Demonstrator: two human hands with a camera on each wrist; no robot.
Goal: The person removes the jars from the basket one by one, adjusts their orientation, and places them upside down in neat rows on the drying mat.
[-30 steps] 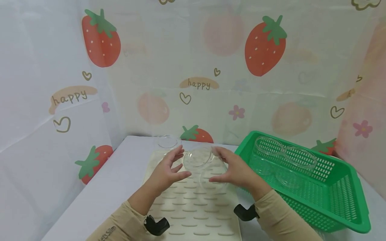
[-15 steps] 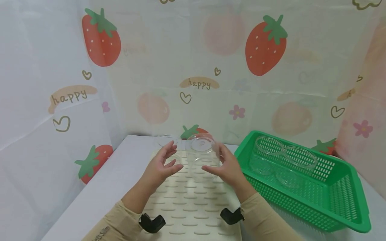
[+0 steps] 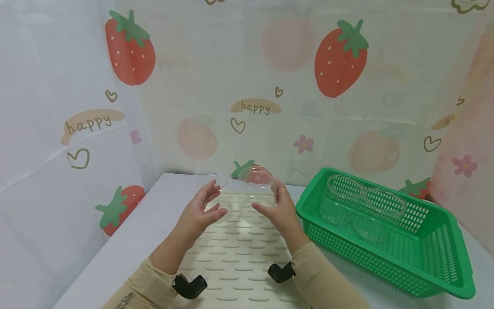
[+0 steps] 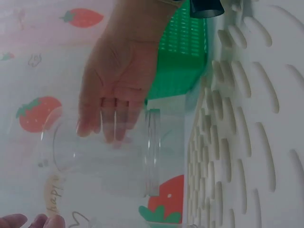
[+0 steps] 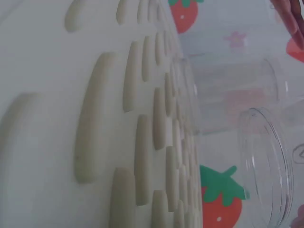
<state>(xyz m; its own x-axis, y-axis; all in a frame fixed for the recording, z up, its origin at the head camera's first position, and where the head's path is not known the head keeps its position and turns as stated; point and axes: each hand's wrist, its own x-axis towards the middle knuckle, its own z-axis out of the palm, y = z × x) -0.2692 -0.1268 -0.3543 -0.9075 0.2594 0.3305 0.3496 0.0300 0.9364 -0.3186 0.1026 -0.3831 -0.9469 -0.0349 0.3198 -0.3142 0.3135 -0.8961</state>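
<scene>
In the head view my right hand [image 3: 281, 212] holds a clear cup [image 3: 256, 176], its thumb and fingertips at the cup's right side. The left wrist view shows that cup [image 4: 152, 152] with its thick-edged end facing the ridged mat [image 4: 266, 118], a small gap between them. My left hand [image 3: 198, 214] has its fingers loosely spread, left of the held cup and overlapping a second clear cup [image 3: 214, 177]. This second cup [image 5: 232, 97] stands on the mat in the right wrist view.
A green perforated basket [image 3: 444, 274] stands right of the cream mat [image 3: 239, 266], with two clear cups [image 3: 386, 201] inside. A white table [image 3: 131, 249] lies beneath. Strawberry-printed sheets [image 3: 193, 77] close off the back and sides.
My right hand has carried the cup left and away from me, bringing it from tilted to upright. My left hand has drawn slightly left. The basket has stayed in place.
</scene>
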